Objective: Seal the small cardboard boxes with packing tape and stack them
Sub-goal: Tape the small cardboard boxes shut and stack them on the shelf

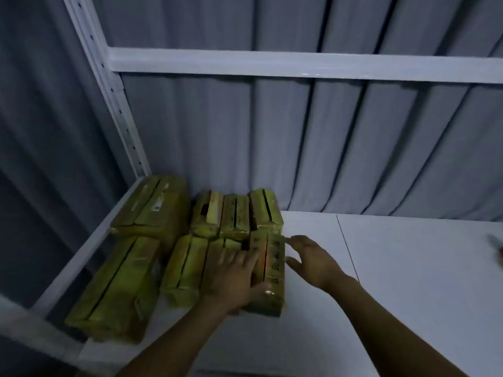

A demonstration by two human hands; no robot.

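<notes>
Here left hand [236, 278] presses flat, fingers straight, on the taped box [272, 263], right hand [310, 261] spread loose beside its right edge, gripping nothing

Views: one, head-worn, wide-angle.
Position: above and close to the white worktop [408, 268].
Facing: forward and down, toward the grey curtain [299, 145] and white shelf frame [272, 62].
Framing: both forearms enter from the bottom edge.

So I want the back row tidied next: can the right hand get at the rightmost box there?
Probably yes. The open right hand is just in front of the rightmost back-row box, with bare white shelf to the right and nothing between them.
</notes>
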